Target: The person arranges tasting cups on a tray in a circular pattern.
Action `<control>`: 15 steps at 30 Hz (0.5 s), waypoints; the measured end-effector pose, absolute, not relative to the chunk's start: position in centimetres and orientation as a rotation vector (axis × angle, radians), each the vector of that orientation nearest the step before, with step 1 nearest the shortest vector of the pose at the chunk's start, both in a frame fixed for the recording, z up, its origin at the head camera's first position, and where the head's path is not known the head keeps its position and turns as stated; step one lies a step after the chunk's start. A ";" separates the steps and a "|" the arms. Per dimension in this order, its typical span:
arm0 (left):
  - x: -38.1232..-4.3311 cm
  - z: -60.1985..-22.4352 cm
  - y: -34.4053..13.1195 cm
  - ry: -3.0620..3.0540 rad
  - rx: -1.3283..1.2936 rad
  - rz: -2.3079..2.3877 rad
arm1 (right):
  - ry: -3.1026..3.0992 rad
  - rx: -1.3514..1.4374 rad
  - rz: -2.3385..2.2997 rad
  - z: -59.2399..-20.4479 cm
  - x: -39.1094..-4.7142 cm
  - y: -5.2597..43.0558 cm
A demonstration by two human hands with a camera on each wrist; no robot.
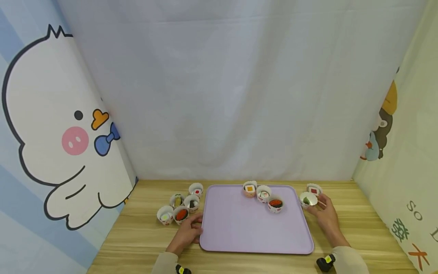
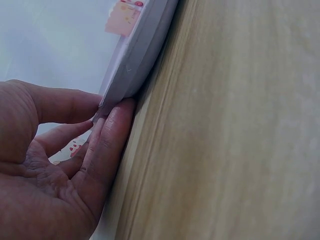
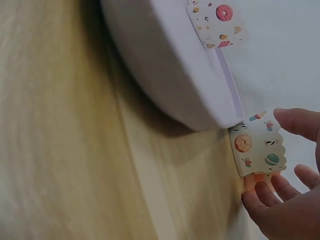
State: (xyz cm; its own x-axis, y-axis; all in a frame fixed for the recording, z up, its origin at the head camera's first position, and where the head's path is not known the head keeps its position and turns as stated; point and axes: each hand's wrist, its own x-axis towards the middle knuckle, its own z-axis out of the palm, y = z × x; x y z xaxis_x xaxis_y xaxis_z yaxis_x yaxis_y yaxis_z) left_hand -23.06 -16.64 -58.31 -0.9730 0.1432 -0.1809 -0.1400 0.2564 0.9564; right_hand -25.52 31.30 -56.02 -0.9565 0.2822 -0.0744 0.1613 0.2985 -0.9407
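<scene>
My left hand grips the left edge of a lavender tray; in the left wrist view the thumb lies over the rim and fingers reach beneath it. My right hand holds a scalloped white paper cup, printed with donuts and sweets, with its thumb at the rim and fingers round the far side. A white and green piece lies inside that cup. Just behind it is another paper cup with a red-centred piece. Three paper cups stand on the tray, one with an orange-red sushi-like piece.
Left of the tray, several paper cups cluster on the wooden table, each with a small sushi-like piece. A pale curtain hangs along the table's back edge, with printed cloths at both sides.
</scene>
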 end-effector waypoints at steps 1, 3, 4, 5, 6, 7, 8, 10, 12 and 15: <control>-23.0 -58.3 -16.6 2.292 0.005 1.789 | -2.439 -0.420 1.756 -56.1 -25.6 31.3; -23.0 -58.3 -16.7 2.286 0.011 1.792 | -2.435 -0.419 1.750 -56.4 -25.7 31.2; -22.9 -58.3 -16.7 2.283 0.015 1.793 | -2.429 -0.419 1.749 -56.5 -25.7 31.2; -22.9 -58.3 -16.7 2.282 0.016 1.792 | -2.427 -0.418 1.744 -56.6 -25.8 31.2; -22.9 -58.3 -16.7 2.280 0.016 1.792 | -2.424 -0.419 1.741 -56.7 -25.9 31.2; -23.0 -58.3 -16.7 2.279 0.016 1.791 | -2.421 -0.418 1.740 -56.7 -25.9 31.2; -23.0 -58.3 -16.7 2.278 0.015 1.791 | -2.423 -0.418 1.737 -56.8 -26.0 31.2; -23.0 -58.3 -16.7 2.275 0.012 1.792 | -2.424 -0.421 1.733 -56.9 -26.1 31.2; -23.1 -58.4 -16.7 2.272 0.012 1.796 | -2.435 -0.423 1.729 -57.0 -26.1 31.3; -23.1 -58.5 -16.8 2.267 0.017 1.802 | -2.458 -0.423 1.718 -57.0 -26.2 31.2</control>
State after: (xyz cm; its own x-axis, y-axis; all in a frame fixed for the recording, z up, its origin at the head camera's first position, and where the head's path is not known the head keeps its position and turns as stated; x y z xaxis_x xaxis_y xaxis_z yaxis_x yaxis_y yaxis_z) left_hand -23.12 -16.77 -58.45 -0.9700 0.1603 -0.1825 -0.1417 0.2372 0.9611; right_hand -26.21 31.24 -57.04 -0.9547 0.2899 -0.0668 0.1623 0.3197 -0.9335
